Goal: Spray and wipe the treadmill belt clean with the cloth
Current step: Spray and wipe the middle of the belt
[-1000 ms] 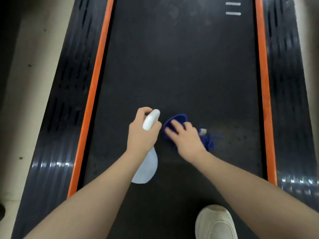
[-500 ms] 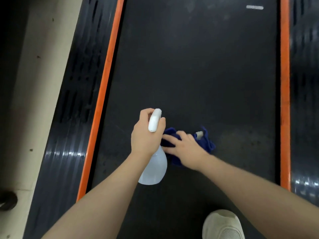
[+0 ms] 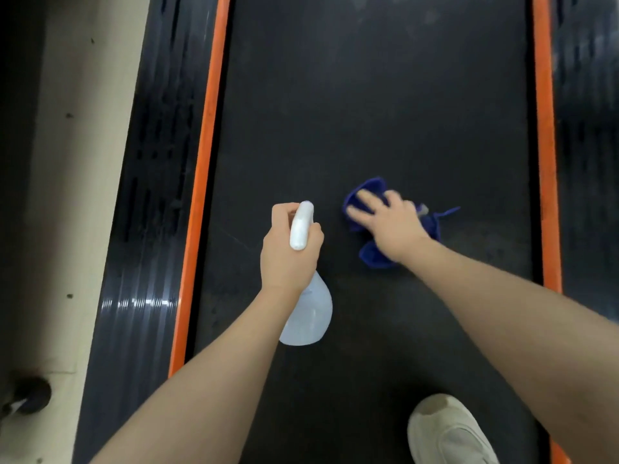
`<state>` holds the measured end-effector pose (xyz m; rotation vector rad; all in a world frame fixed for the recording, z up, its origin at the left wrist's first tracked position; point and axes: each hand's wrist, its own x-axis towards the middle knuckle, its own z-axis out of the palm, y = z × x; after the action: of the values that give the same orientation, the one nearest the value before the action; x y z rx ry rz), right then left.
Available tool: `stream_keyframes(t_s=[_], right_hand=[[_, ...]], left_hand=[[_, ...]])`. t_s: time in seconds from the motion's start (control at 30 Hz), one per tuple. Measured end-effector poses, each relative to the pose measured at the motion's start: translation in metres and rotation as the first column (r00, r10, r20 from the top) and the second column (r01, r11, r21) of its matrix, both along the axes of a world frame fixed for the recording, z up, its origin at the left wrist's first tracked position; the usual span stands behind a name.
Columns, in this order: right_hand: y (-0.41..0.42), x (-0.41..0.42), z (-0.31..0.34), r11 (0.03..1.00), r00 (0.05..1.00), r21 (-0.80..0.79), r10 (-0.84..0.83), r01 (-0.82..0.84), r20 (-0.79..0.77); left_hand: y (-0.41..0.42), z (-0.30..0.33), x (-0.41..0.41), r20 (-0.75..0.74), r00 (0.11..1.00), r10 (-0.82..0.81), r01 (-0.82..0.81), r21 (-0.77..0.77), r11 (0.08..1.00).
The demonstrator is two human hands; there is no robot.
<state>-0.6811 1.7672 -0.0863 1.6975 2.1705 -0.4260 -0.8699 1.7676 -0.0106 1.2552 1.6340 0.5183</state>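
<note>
The black treadmill belt (image 3: 368, 112) runs up the middle of the view between two orange strips. My left hand (image 3: 288, 252) grips a white spray bottle (image 3: 308, 313) by its neck, the white nozzle head pointing forward over the belt. To its right, my right hand (image 3: 392, 226) presses flat with spread fingers on a crumpled blue cloth (image 3: 371, 256) lying on the belt. The hand hides most of the cloth, and its fingers look blurred.
Orange strips (image 3: 204, 169) and glossy black side rails (image 3: 147, 229) flank the belt. A white shoe (image 3: 449, 433) stands on the belt at the bottom right. Pale floor (image 3: 67, 162) lies left, with a dark round object (image 3: 30, 395) at the lower left.
My right hand has slid the blue cloth to the right, away from the spray bottle. My left hand and bottle have stayed about where they were. The view has shifted slightly.
</note>
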Motion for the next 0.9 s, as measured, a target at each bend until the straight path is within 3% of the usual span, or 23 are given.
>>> stream_keyframes(t_s=[0.03, 0.1, 0.17, 0.23, 0.3, 0.33, 0.4, 0.47, 0.57, 0.67, 0.73, 0.77, 0.83, 0.9], right_hand=[[0.012, 0.007, 0.001, 0.986, 0.986, 0.008, -0.164, 0.164, 0.013], [0.010, 0.003, 0.001, 0.965, 0.964, 0.011, -0.263, 0.263, 0.042], [-0.024, -0.013, -0.003, 0.977, 0.988, 0.148, -0.148, 0.154, -0.052], [-0.071, -0.026, -0.009, 0.988, 0.978, 0.131, 0.103, -0.080, -0.179], [-0.091, -0.021, -0.021, 0.945, 0.930, 0.159, 0.313, -0.285, -0.192], [-0.083, -0.011, -0.028, 0.929, 0.925, 0.231, 0.334, -0.291, -0.179], [-0.053, 0.005, -0.037, 0.925, 0.981, 0.379, 0.097, -0.027, -0.167], [-0.027, 0.010, -0.035, 0.856, 0.949, 0.419, -0.235, 0.304, -0.208], [-0.059, -0.010, -0.043, 0.832, 0.949, 0.466, -0.210, 0.300, -0.236], [-0.118, -0.015, -0.045, 0.933, 0.963, 0.341, -0.024, 0.118, -0.269], [-0.113, 0.007, -0.047, 0.946, 0.967, 0.318, 0.129, -0.054, -0.220], [-0.102, 0.017, -0.046, 0.941, 0.972, 0.332, 0.129, -0.059, -0.194], [-0.069, 0.032, -0.039, 0.916, 0.980, 0.370, -0.095, 0.156, -0.177], [-0.053, 0.030, -0.030, 0.849, 0.915, 0.345, -0.354, 0.400, -0.191]], left_hand=[[-0.001, 0.000, 0.000, 0.002, 1.000, -0.012, 0.012, 0.006, 1.000], [-0.002, -0.002, -0.001, 0.007, 1.000, -0.021, 0.020, 0.017, 1.000], [-0.004, -0.004, -0.001, 0.012, 0.999, -0.036, 0.036, 0.045, 0.998], [-0.008, -0.005, 0.001, 0.026, 0.997, -0.067, 0.065, 0.079, 0.995], [-0.012, -0.007, 0.000, 0.036, 0.996, -0.087, 0.083, 0.097, 0.992], [-0.013, -0.009, -0.001, 0.038, 0.996, -0.086, 0.081, 0.100, 0.992], [-0.014, -0.013, -0.001, 0.039, 0.997, -0.071, 0.067, 0.095, 0.993], [-0.014, -0.016, -0.001, 0.041, 0.998, -0.055, 0.051, 0.094, 0.994], [-0.013, -0.016, 0.005, 0.032, 0.994, -0.103, 0.100, 0.080, 0.992], [-0.015, -0.012, 0.015, 0.006, 0.977, -0.215, 0.214, 0.063, 0.975], [-0.016, -0.011, 0.018, 0.003, 0.975, -0.222, 0.221, 0.072, 0.973], [-0.016, -0.012, 0.018, 0.001, 0.978, -0.211, 0.210, 0.078, 0.975], [-0.017, -0.014, 0.012, -0.004, 0.986, -0.167, 0.167, 0.093, 0.982], [-0.018, -0.013, 0.009, -0.001, 0.987, -0.164, 0.163, 0.098, 0.982]])
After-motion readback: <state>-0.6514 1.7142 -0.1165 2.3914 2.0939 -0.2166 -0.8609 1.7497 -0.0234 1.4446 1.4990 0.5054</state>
